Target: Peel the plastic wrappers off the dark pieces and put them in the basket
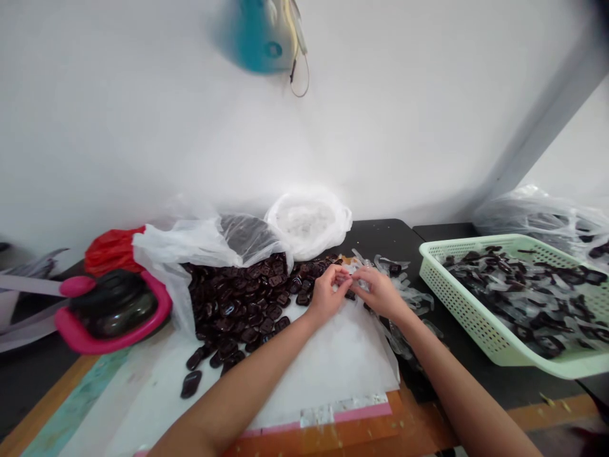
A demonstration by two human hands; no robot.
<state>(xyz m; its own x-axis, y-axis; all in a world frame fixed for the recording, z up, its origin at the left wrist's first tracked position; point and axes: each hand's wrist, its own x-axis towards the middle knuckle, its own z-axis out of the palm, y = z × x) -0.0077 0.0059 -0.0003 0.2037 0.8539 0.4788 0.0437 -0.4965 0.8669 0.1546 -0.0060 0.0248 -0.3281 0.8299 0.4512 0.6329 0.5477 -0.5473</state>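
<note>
My left hand (327,293) and my right hand (378,293) meet at the far middle of the table, fingers pinched together around a small clear plastic sleeve (353,281). What sits inside the sleeve is too small to make out. Just left of my hands lies a heap of dark glossy flat pieces (242,298) spilling from an open clear bag (190,244). Loose clear sleeves (404,292) lie under and right of my right hand. A white sheet (333,362) covers the table under my forearms.
A pale green perforated basket (457,304) at the right holds several bagged dark pieces. A white bag (309,222) of clear sleeves stands at the back. A pink-and-black bottle (109,311) and red bag (111,247) are at the left. A teal object (259,32) hangs on the wall.
</note>
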